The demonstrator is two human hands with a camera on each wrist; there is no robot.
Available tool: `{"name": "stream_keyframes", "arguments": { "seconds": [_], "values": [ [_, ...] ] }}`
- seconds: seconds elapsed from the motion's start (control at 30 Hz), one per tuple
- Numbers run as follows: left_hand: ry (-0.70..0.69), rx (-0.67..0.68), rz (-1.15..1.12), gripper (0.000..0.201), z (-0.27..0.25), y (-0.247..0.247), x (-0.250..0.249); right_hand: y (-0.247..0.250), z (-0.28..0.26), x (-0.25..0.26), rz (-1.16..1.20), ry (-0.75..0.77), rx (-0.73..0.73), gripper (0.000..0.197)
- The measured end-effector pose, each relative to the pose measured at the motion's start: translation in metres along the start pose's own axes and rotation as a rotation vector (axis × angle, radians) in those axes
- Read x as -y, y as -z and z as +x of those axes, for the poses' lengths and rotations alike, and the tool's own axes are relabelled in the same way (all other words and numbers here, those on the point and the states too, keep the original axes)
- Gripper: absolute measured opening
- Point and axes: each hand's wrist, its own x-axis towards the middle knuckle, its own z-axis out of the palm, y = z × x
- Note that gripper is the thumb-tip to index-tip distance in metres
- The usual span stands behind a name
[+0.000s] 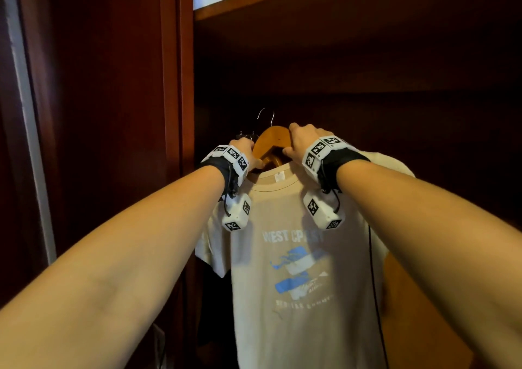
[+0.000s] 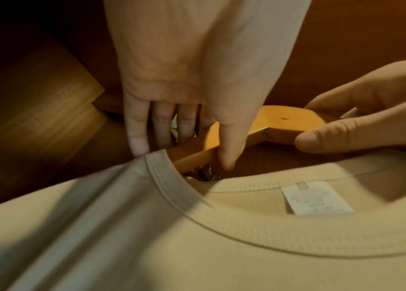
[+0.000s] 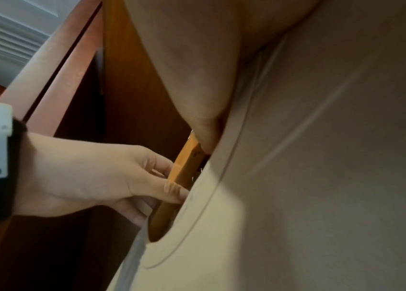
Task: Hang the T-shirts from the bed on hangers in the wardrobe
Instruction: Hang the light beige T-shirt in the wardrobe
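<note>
Both my arms are up inside the wardrobe [image 1: 367, 66] now, and the beige T-shirt [image 1: 296, 270] is on the wooden hanger [image 1: 271, 140], its collar sitting just below the hanger's middle and the printed front facing me. My left hand [image 2: 171, 78] pinches the hanger's left arm right at the collar's edge, thumb in front of the wood, fingers [image 2: 137, 135] behind it. My right hand [image 1: 303, 142] is clamped on the hanger's crown, thumb underneath, the rest wrapped over the top. The metal hook [image 1: 267, 116] stands up above my knuckles, but the rail is lost in the dark, so I can't tell whether it has caught yet. So this shirt looks nearly done: dressed on the hanger, in the wardrobe, just needing the hook confirmed on the rail and both hands let go. Something dark hangs to the shirt's left. The bed is out of sight, so how many T-shirts remain I can't say.
</note>
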Motion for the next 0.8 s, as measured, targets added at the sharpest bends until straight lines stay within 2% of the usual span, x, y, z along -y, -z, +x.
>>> {"name": "stream_keyframes", "arguments": {
  "seconds": [0.2,0.53,0.6,0.7,0.8],
  "values": [
    [0.074,0.02,0.034,0.033,0.017,-0.006,0.008,-0.016,0.022,0.014,0.044,-0.053,0.059,0.042],
    [0.135,0.075,0.184,0.038,0.018,-0.005,0.023,-0.041,0.047,0.034,0.034,-0.013,0.118,0.046],
    [0.121,0.071,0.257,0.042,0.012,0.0,0.027,-0.045,0.051,0.04,0.039,0.006,0.133,0.045],
    [0.071,0.109,0.375,0.035,0.0,0.005,0.03,-0.052,0.055,0.047,0.033,0.029,0.163,0.046],
    [0.042,0.133,0.467,0.048,-0.007,0.005,0.028,-0.06,0.058,0.05,0.043,0.024,0.2,0.054]
  ]
}}
